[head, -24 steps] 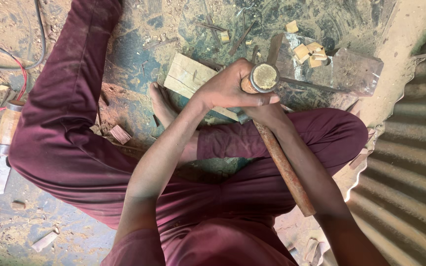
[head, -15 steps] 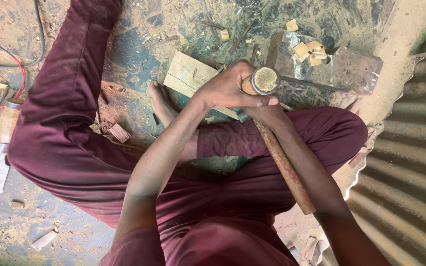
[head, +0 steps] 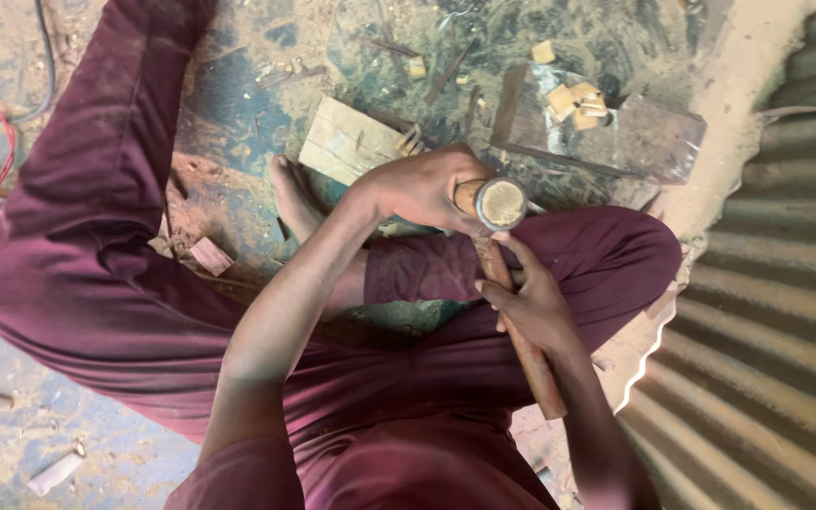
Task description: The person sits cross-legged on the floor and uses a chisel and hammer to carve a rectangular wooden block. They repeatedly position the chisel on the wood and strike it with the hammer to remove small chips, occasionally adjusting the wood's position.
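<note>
Mallet (head: pixel 501 203) head clasped by left hand (head: pixel 422 187); right hand (head: pixel 531 304) grips its wooden handle (head: pixel 521 331) over lap.

My only view: head camera, looking straight down, close over lap, hands, littered floor (head: pixel 238 123).

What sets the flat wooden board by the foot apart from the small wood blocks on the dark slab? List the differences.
The flat wooden board is one wide, thin rectangle; the small wood blocks are several chunky little cubes. The board lies on the dusty ground close to the left hand; the blocks sit heaped on the dark slab, farther from both hands. The board shows dark lines across its face; the blocks look plain. Both are pale, cut wood.
</note>
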